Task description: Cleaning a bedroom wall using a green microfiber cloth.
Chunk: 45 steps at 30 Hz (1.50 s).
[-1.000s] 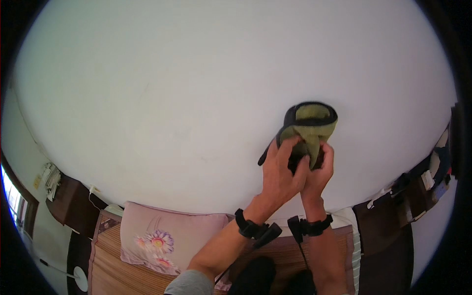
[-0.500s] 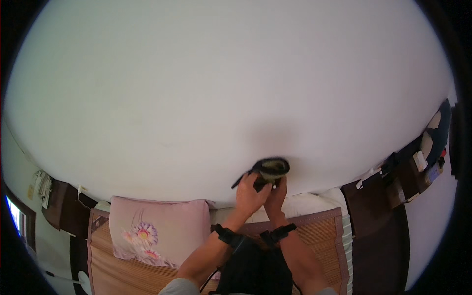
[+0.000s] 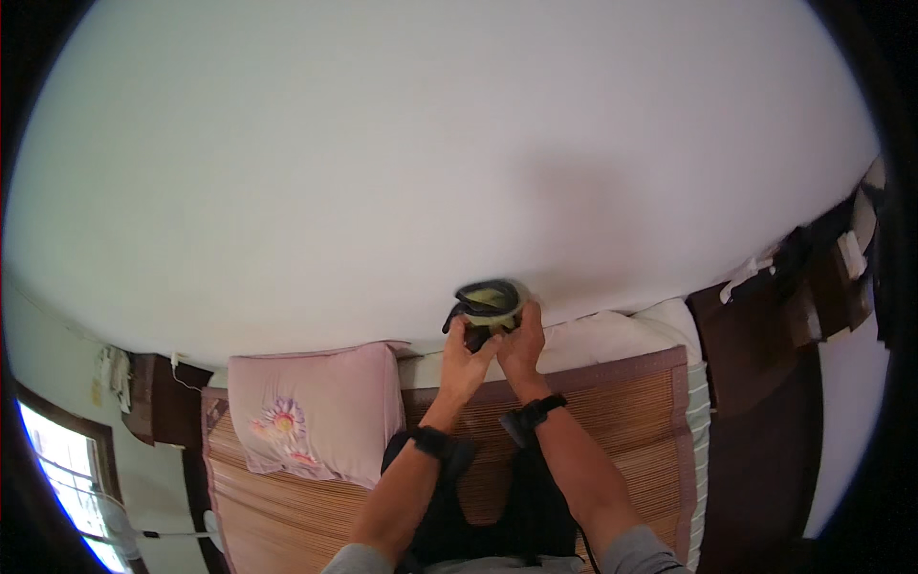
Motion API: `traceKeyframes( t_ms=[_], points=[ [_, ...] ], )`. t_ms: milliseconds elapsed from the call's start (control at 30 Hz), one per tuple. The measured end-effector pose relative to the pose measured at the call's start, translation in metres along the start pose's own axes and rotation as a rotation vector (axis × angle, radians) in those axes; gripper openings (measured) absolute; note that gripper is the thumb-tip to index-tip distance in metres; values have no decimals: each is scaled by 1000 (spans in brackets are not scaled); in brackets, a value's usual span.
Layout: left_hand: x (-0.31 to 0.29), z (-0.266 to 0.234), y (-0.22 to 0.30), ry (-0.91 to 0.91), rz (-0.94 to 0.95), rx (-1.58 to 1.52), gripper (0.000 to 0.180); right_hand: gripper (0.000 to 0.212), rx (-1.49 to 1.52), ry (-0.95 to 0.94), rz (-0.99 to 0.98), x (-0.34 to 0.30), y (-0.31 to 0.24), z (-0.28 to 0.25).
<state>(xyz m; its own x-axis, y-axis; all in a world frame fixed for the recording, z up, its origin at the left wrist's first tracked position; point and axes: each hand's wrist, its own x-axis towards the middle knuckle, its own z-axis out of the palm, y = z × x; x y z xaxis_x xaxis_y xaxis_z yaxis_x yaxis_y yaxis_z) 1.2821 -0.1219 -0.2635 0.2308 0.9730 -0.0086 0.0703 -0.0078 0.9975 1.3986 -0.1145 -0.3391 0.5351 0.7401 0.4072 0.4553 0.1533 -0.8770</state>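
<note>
Both my hands hold one rounded black-and-olive-green thing (image 3: 497, 304) with a dark rim and a dark strap-like part at its left. Its exact kind I cannot make out. My left hand (image 3: 466, 365) grips it from the lower left, thumb pointing inward. Closed on its right side is my right hand (image 3: 522, 346). The thing is held up in front of the white wall (image 3: 382, 172), above the head end of a bed. Dark bands with small black devices circle both wrists.
A pink pillow (image 3: 320, 407) with a flower print lies on the brown woven mat (image 3: 612, 430) at left. Dark wooden bedside cabinets flank the bed, the right cabinet (image 3: 751, 354) with items on it. A white fan (image 3: 210, 531) and a bright window (image 3: 72, 469) are at lower left.
Both hands and the held thing have moved left and slightly up in the picture. The thing has turned, showing more of its green inside. The view has shifted, with more window in sight.
</note>
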Motion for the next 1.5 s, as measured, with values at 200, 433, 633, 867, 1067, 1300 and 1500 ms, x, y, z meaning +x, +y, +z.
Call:
traceKeyframes(
  t_ms=[200,433,633,867,1067,1300,1500],
  points=[
    [12,-10,-44,-60,-155,-91,40,48,277,-25,275,-24,14,25],
    [-22,-59,122,27,226,41,48,37,344,-48,93,23,-132,8],
    [-4,-74,57,36,257,47,54,34,101,64,-193,3,-99,39],
    [15,-69,-64,-78,19,13,66,24,555,-5,243,-37,-20,68],
    [-8,-106,43,36,151,-15,52,45,426,-46,259,-19,-132,51],
    [-17,-144,51,206,111,-248,49,45,159,-122,-283,-31,-137,87],
    [2,-124,-109,72,-185,-288,47,40,252,-186,347,-92,1,120]
  ],
)
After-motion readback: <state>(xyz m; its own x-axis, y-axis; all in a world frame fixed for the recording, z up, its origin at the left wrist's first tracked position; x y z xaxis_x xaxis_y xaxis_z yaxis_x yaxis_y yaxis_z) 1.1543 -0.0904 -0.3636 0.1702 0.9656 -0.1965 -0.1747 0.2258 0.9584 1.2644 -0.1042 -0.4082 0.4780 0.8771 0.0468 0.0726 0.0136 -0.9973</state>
